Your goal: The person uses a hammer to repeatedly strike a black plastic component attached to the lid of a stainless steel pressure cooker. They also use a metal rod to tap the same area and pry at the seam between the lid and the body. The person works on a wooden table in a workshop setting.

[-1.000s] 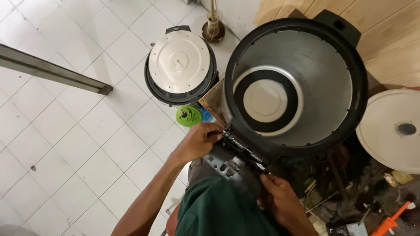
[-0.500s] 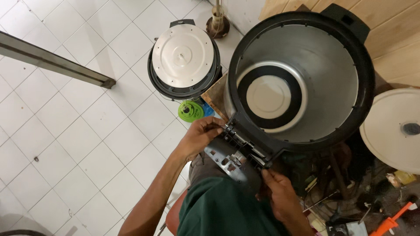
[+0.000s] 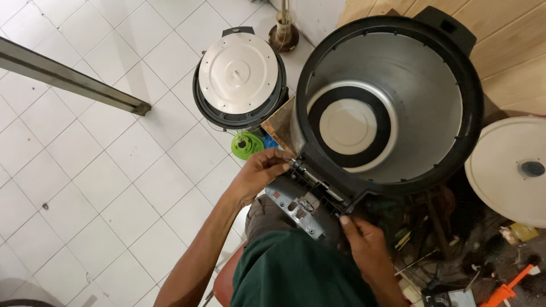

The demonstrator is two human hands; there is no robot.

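I am pinching my left hand thumb and fingertips on the end of the sprung metal hinge pin at the near rim of the large black-rimmed, silver-walled cooker body, centre right of the frame. My right hand is gripping the grey plastic hinge bracket from below, fingers closed on its edge. Judged step: working the hinge. Next move calls for steady bracing. Both forearms are reaching up from the lower frame, wrists bent inward.
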